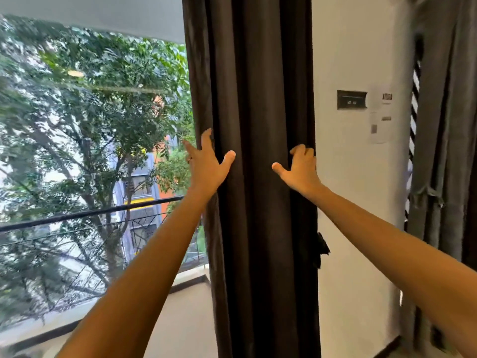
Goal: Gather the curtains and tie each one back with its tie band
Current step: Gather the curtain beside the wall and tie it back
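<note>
Dark charcoal cloth fills the middle of the view, and our two bare forearms reach up to it from the bottom corners. Our left hand point(207, 164) lies against the left edge of the dark curtain point(258, 99), fingers straight and spread, thumb pressed on the front folds. Our right hand point(302, 167) hooks its curled fingers round the right edge, thumb pointing inward. The curtain hangs bunched in a narrow column between the two hands, just beside the white wall point(356, 228). We judge this to be the gathering step: the folds are squeezed together and nothing is tied yet. Lower down, a small dark piece point(324, 248) sticks out from the curtain's right edge; it may be the tie band, but we cannot tell. The next move calls for one hand to clamp the bundle while the other passes the band round it. Further right on the wall are a switch panel point(351, 99) and paper notices point(386, 112), then a grey curtain point(438, 151) hanging loose. Left, beyond the window glass, are a black railing point(90, 213) and leafy trees point(90, 112).
</note>
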Demonstrator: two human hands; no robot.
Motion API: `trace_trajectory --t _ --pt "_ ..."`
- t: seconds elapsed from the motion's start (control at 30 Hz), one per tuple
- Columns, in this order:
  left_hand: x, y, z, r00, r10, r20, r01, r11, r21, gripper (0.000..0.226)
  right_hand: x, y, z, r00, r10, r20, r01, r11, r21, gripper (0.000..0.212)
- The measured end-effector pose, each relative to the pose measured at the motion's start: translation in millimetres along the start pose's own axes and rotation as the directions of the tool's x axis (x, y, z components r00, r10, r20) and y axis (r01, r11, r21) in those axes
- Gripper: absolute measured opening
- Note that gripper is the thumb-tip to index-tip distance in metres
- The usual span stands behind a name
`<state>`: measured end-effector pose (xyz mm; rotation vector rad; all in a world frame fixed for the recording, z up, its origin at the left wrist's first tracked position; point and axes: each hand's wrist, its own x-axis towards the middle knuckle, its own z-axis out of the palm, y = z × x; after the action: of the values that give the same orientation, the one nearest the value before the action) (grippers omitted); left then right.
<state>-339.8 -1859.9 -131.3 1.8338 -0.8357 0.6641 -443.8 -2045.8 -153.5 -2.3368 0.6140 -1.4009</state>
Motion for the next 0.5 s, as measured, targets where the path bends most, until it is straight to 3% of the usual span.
trace_trajectory --t 0.27,0.5 --pt "64 28 21 0.999 0.004 -0.043 0.005 0.975 0.222 0.094 86 21 -9 0.998 -0.004 -0.07 0.004 1.0 -0.001 0.103" --pt "128 58 21 0.99 -0.049 -0.131 0.079 0.968 0.237 0.098 165 4 -29 1.0 0.026 0.0 -0.026 0.998 0.049 0.138"
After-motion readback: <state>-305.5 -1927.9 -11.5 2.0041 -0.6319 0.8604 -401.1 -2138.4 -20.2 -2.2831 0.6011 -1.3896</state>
